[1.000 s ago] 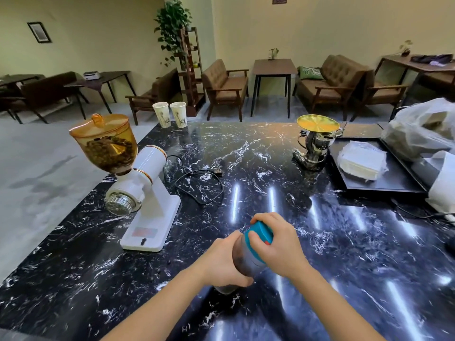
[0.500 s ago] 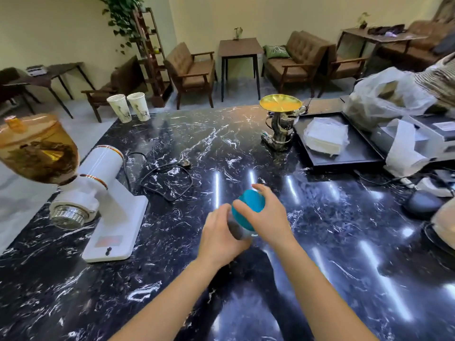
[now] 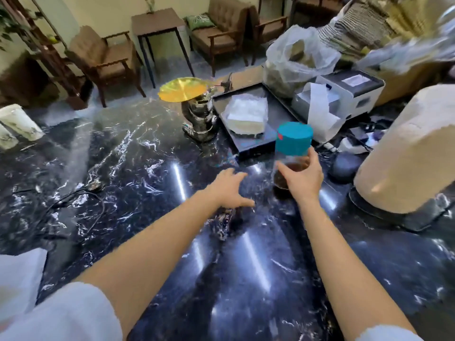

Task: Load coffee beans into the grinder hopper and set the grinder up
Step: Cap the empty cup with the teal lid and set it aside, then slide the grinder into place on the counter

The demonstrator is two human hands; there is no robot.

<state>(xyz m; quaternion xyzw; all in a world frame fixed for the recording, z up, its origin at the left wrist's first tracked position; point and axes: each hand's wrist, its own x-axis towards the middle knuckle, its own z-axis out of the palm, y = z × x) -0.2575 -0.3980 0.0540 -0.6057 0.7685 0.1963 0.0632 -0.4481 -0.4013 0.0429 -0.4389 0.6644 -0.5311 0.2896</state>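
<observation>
A clear bean jar (image 3: 291, 153) with a teal lid stands upright at the right of the black marble counter (image 3: 147, 168), a little coffee left in its bottom. My right hand (image 3: 304, 177) is wrapped around its lower part. My left hand (image 3: 227, 189) hovers just left of the jar with fingers spread, holding nothing. The white grinder with its amber hopper is out of view; only a white blurred corner (image 3: 19, 274) shows at the lower left.
A black power cord (image 3: 76, 200) lies left of centre. A chrome stand with a gold dish (image 3: 194, 107), a black tray (image 3: 248, 129) with wrapped filters, a receipt printer (image 3: 344, 94), plastic bags and a tall beige appliance (image 3: 408, 153) crowd the right. Paper cups (image 3: 17, 124) stand far left.
My view has swung right, so the grinder has left the frame. The jar has moved right in my right hand. My left hand has let go of it and opened.
</observation>
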